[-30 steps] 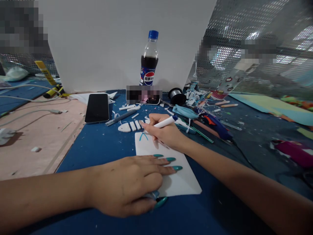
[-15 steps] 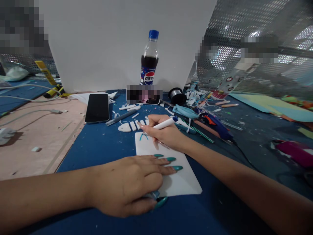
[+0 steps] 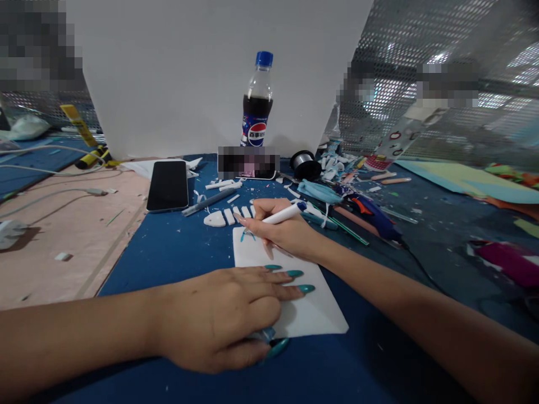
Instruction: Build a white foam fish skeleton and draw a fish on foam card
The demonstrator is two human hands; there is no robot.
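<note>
My right hand (image 3: 286, 227) is closed round a white marker pen (image 3: 281, 214) with a blue end, its tip hidden behind the fingers at the paper's top left corner. Blue-green strokes (image 3: 247, 234) show there on the white paper (image 3: 314, 317). Three fingers of my left hand (image 3: 223, 320) lie stretched out flat on that sheet, pressing its left side. Between its curled index finger and thumb sits a small translucent blue piece (image 3: 264, 335), mostly hidden. Just beyond the sheet lies a white fishbone-shaped cutout (image 3: 215, 219), partly covered by my right hand.
A cola bottle (image 3: 256, 106) stands at the back behind a propped phone (image 3: 269, 175). Another phone (image 3: 167, 186) lies left. On the right are a wire spool (image 3: 305, 165), a blue glue gun (image 3: 379, 221) with its cord, and white scraps. A grey cutter-like tool (image 3: 210, 201) lies beyond the paper.
The marker and my right hand have shifted very slightly at the paper's top left corner. My left hand stays where it was.
</note>
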